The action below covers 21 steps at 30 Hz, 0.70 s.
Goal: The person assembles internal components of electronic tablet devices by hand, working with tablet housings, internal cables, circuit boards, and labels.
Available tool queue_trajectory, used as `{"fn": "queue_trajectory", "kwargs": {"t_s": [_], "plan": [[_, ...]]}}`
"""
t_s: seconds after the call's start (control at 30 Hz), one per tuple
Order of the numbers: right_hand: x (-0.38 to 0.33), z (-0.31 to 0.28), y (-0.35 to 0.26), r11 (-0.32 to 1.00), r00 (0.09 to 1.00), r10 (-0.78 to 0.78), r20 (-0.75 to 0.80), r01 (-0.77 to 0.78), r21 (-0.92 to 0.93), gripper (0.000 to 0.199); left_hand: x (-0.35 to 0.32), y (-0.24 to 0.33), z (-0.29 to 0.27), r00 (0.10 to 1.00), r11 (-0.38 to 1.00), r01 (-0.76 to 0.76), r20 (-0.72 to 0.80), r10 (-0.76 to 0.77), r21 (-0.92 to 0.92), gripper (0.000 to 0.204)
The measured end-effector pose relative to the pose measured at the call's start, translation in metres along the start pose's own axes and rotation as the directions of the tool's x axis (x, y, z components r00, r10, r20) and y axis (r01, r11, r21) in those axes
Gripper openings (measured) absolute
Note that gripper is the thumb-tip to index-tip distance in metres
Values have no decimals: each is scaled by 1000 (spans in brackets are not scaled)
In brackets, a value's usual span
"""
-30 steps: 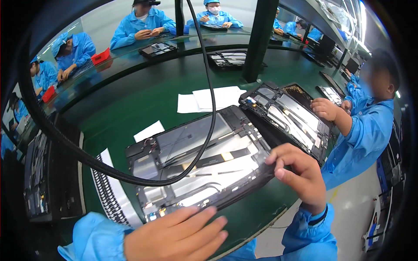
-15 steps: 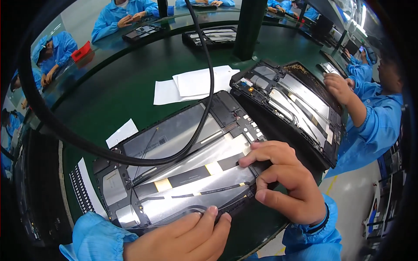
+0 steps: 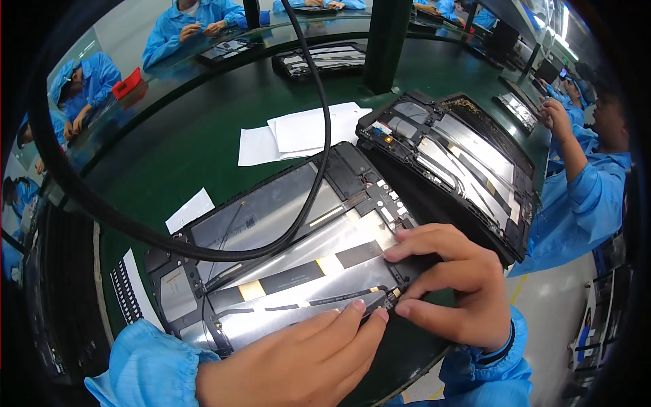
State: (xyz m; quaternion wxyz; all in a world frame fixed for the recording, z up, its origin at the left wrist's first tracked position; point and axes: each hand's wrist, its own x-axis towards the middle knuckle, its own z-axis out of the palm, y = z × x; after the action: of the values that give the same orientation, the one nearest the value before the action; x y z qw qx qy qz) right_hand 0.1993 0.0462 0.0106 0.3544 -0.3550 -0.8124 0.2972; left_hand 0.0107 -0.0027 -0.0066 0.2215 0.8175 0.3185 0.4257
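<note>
Tablet [image 3: 305, 275] flat on the tabletop [image 3: 176, 149], I rest my right grip [image 3: 464, 285], loosely spread, at its right edge, while my left grip [image 3: 298, 356], fingers bunched, whether holding anything I cannot tell, should press lightly near the thin ribbon [image 3: 332, 298].
</note>
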Motion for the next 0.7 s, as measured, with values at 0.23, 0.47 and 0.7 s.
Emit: {"fn": "queue_trajectory", "kwargs": {"t_s": [0.23, 0.47, 0.7], "plan": [[-10, -10, 8, 992, 993, 46, -109, -32, 125, 14, -2, -9, 4, 998, 999, -50, 37, 50, 13, 28], [-6, 1, 2, 989, 994, -106, -20, 104, -104, 18, -5, -6, 6, 996, 994, -61, -59, 66, 87, 27], [-7, 2, 6, 988, 993, -116, -17, 113, -106, 18, 10, -5, -3, 995, 997, -67, -71, 70, 44, 26]]}}
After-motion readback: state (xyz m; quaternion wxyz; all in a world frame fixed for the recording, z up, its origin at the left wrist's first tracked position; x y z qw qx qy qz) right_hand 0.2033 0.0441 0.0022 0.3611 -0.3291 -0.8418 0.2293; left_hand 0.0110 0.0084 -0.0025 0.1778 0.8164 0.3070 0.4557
